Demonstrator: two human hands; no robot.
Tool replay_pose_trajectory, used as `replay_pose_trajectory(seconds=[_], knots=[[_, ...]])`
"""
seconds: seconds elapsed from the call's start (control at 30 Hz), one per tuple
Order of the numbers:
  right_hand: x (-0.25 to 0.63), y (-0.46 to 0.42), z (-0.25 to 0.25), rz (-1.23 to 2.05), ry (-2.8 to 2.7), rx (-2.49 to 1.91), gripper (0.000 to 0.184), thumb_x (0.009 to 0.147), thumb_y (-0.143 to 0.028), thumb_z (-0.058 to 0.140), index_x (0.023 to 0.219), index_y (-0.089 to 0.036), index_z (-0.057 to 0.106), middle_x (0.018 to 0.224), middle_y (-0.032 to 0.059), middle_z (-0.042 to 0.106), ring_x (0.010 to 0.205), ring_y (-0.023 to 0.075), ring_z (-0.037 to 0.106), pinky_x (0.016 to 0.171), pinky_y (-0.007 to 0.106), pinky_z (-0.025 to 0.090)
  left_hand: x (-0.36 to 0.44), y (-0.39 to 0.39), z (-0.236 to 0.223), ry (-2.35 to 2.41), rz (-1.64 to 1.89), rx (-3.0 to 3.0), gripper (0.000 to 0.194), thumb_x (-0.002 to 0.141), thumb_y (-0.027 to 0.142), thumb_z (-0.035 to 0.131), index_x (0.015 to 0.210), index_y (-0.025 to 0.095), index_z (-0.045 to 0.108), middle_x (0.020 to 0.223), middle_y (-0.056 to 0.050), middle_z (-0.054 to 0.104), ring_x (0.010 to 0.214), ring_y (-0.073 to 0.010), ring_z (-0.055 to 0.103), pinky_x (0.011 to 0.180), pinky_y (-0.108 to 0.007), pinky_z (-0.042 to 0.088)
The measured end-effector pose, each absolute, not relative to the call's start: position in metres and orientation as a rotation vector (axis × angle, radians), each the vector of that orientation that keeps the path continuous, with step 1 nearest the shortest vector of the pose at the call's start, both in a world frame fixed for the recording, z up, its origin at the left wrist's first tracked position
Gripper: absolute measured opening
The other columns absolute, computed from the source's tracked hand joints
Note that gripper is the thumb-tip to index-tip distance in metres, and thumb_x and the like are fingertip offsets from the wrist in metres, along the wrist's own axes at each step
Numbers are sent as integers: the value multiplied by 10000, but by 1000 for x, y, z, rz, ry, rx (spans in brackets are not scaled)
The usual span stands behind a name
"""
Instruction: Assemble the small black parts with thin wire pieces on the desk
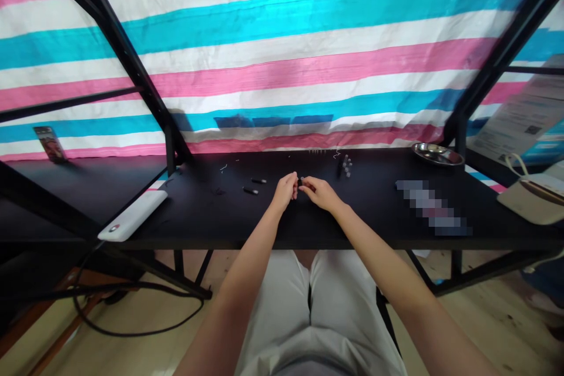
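Note:
Both my hands meet over the middle of the black table (374, 211). My left hand (286, 189) is closed in a pinch, and my right hand (318, 191) is closed the same way opposite it. Between their fingertips is a small dark part (300, 181), too small to name. Two small dark cylinders (258, 180) (250, 190) lie on the table to the left of my hands. A cluster of small upright pieces (346, 165) stands behind my right hand.
A metal dish (437, 154) sits at the back right. A white flat device (134, 215) lies at the table's front left with a cable hanging to the floor. Black frame posts (132, 64) rise on both sides. A striped tarp hangs behind.

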State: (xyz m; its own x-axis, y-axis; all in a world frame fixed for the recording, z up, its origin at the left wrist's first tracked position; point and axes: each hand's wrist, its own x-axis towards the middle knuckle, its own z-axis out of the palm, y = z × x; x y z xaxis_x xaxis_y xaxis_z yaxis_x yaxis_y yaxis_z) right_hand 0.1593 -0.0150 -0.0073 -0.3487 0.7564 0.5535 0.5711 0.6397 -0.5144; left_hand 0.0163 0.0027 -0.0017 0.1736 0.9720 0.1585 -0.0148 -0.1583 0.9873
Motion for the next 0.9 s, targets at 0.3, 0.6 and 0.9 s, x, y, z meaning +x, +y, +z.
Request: replay_pose_trajectory(seconds=[0.3, 0.6, 0.9], knots=[[194, -4, -6, 127, -1863, -1658, 130, 823, -318, 540, 841, -211, 612, 724, 44, 642, 644, 171, 581, 582, 259, 383, 13, -1, -10, 1152, 1259, 1766, 390, 870, 468, 365, 685, 184, 558, 549, 19, 512, 416, -77, 419, 445, -208, 324], [226, 0, 0, 150, -1450, -2192, 260, 839, -369, 500, 933, -185, 658, 916, 124, 661, 881, 247, 623, 737, 333, 447, 12, -4, -5, 1320, 1177, 1960, 446, 904, 457, 282, 686, 180, 556, 539, 23, 515, 531, -106, 492, 573, -224, 375], [225, 7, -2, 164, -1503, -2190, 250, 844, -347, 508, 953, -178, 656, 936, 137, 658, 905, 249, 622, 761, 337, 448, 12, -4, -5, 1355, 1125, 1986, 456, 906, 460, 275, 689, 177, 559, 546, 18, 525, 554, -110, 509, 598, -227, 382]])
